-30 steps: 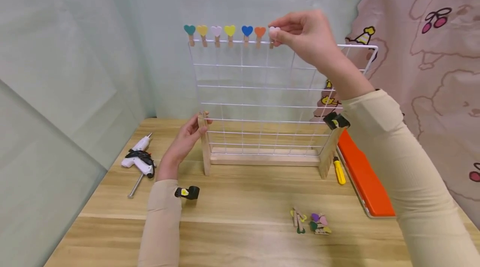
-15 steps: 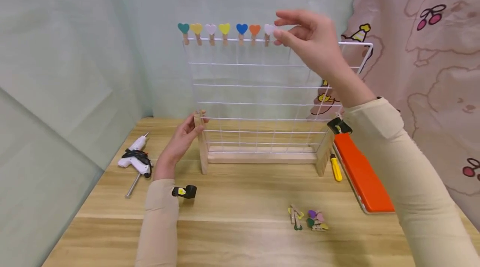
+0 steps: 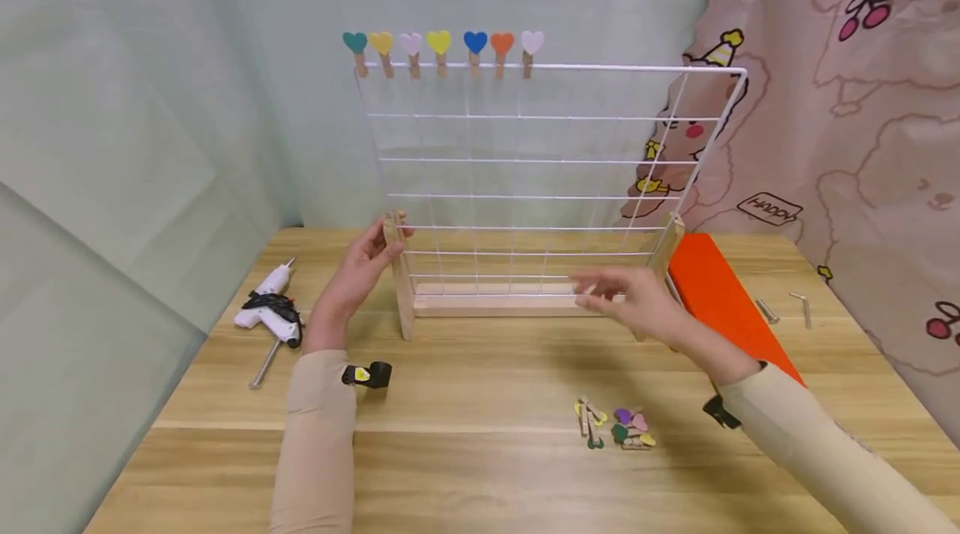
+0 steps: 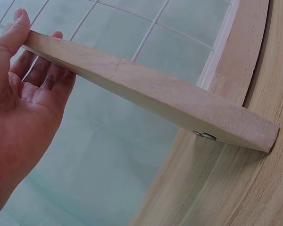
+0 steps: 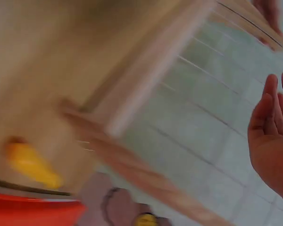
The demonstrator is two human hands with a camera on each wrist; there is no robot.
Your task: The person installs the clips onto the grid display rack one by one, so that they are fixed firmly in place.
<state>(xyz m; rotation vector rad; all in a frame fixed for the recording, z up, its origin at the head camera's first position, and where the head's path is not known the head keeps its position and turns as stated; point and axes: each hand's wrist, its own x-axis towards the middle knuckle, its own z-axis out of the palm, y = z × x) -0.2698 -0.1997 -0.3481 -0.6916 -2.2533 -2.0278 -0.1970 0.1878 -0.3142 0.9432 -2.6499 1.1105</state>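
Note:
A white wire grid (image 3: 570, 117) stands upright in a wooden frame. Along the left half of its top bar sits a row of heart clothespins, among them a blue one (image 3: 475, 42) and a pale pink one at the right end (image 3: 532, 42). My left hand (image 3: 356, 267) grips the top of the left wooden post (image 3: 405, 296), thumb on one side and fingers on the other in the left wrist view (image 4: 146, 84). My right hand (image 3: 633, 296) hovers in front of the grid's lower right, fingers loosely bent, holding nothing. Below it lie two small piles of clothespins (image 3: 591, 424) (image 3: 633, 430).
A white glue gun (image 3: 268, 309) with its cord wound round lies at the left. A red flat case (image 3: 723, 301) lies at the right, with a bolt (image 3: 767, 311) and a hex key (image 3: 804, 309) beyond it. A yellow handle (image 5: 35, 165) shows in the right wrist view.
My right hand has let go of the pale pink clothespin on the top bar and dropped down towards the table. My left hand stays on the post.

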